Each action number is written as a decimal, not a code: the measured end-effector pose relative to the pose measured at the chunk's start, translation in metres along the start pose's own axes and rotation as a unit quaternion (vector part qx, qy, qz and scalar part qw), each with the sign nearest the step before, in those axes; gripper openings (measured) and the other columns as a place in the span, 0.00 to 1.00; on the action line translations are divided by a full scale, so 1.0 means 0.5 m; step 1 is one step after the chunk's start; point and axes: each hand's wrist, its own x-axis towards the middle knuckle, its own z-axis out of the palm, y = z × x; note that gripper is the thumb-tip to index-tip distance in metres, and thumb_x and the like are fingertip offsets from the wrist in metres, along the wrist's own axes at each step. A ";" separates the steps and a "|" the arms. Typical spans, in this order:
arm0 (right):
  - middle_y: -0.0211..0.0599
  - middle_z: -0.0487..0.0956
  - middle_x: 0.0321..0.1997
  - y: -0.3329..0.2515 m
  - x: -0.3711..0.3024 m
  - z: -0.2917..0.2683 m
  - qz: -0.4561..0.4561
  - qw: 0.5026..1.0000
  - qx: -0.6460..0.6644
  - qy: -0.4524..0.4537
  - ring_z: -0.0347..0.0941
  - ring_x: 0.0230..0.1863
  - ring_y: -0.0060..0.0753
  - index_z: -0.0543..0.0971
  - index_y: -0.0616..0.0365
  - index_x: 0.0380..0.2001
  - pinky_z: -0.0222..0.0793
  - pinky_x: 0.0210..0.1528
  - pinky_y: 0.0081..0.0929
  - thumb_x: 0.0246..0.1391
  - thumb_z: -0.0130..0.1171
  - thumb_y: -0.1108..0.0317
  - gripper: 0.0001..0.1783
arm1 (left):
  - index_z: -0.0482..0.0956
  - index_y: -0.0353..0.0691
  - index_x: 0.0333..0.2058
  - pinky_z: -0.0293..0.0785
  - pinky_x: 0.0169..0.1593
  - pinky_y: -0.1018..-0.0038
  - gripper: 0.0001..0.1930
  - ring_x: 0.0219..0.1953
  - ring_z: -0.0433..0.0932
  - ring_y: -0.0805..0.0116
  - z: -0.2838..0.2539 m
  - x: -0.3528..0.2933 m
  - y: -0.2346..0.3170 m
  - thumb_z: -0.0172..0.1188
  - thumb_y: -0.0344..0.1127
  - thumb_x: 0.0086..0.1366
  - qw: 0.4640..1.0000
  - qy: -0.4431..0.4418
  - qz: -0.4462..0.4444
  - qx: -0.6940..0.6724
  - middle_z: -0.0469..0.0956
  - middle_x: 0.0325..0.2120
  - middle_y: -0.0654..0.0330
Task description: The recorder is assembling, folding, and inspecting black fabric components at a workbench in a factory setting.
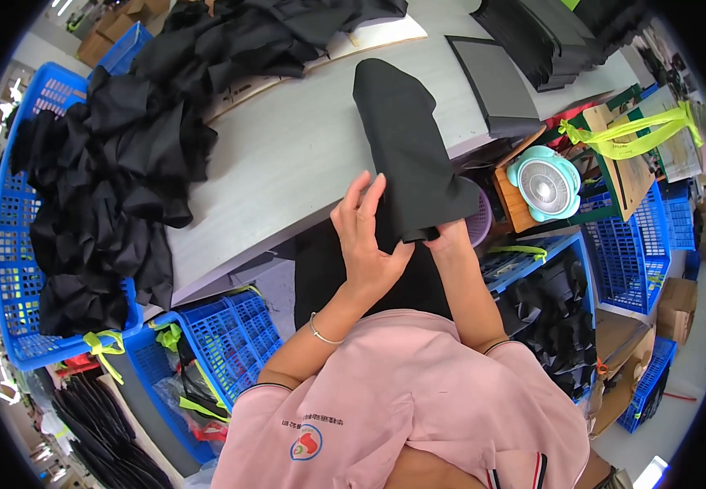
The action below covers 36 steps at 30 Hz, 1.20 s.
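My right hand has its grip closed on the near end of a black cloth piece, pinching the folded edge so that most of my fingers are tucked under the fabric and out of sight. From that grip the cloth runs away from me across the grey table, lying flat and long, its far end rounded. My left hand is just beside the right one, open with the fingers spread and pointing up; it rests against the near left edge of the same cloth and clamps nothing. A thin bracelet sits on that wrist.

Left of my left hand, well apart, a big heap of black cloth spills from a blue basket onto the table. Beyond my grip, at the far side of the table, lies a dark flat panel and a stack of black sheets. Just right of my right hand is a small purple basket, and further right a pale green fan on a wooden box. Below my right arm, another blue basket holds more black pieces.
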 end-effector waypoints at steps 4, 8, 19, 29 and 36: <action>0.41 0.80 0.47 0.023 -0.024 -0.019 -0.095 0.990 -0.101 -0.035 0.80 0.44 0.35 0.76 0.61 0.51 0.82 0.41 0.32 0.59 0.60 0.64 0.19 | 0.74 0.41 0.58 0.71 0.38 0.77 0.34 0.48 0.71 0.64 0.009 -0.011 -0.004 0.62 0.15 0.49 1.000 0.012 0.026 -0.001 0.69 0.56 0.55; 0.39 0.81 0.45 0.026 -0.031 -0.014 -0.004 1.000 0.020 0.000 0.81 0.42 0.34 0.77 0.60 0.47 0.82 0.39 0.31 0.57 0.61 0.63 0.17 | 0.76 0.44 0.57 0.71 0.35 0.78 0.40 0.40 0.75 0.67 0.025 -0.019 0.011 0.52 0.07 0.43 0.995 0.030 -0.014 -0.099 0.70 0.51 0.56; 0.39 0.80 0.47 0.045 0.009 -0.040 0.071 0.995 -0.031 0.064 0.80 0.44 0.34 0.76 0.59 0.50 0.81 0.44 0.31 0.61 0.58 0.63 0.17 | 0.64 0.39 0.66 0.72 0.38 0.81 0.39 0.40 0.73 0.72 0.023 -0.036 -0.003 0.54 0.14 0.52 0.993 0.007 -0.013 -0.118 0.67 0.56 0.54; 0.46 0.71 0.62 0.155 0.097 -0.203 -0.288 0.779 -0.553 0.061 0.70 0.61 0.44 0.64 0.64 0.63 0.66 0.62 0.35 0.61 0.60 0.64 0.31 | 0.65 0.38 0.66 0.69 0.36 0.85 0.27 0.30 0.68 0.85 0.002 -0.064 -0.080 0.52 0.23 0.68 0.954 -0.016 -0.208 -0.217 0.77 0.37 0.69; 0.48 0.73 0.60 0.131 0.082 -0.180 -0.312 0.669 -0.674 0.022 0.69 0.62 0.45 0.67 0.65 0.60 0.64 0.63 0.38 0.55 0.66 0.64 0.33 | 0.65 0.44 0.67 0.72 0.42 0.83 0.32 0.33 0.70 0.84 0.018 -0.074 -0.104 0.53 0.20 0.63 0.934 -0.032 -0.275 -0.227 0.81 0.39 0.66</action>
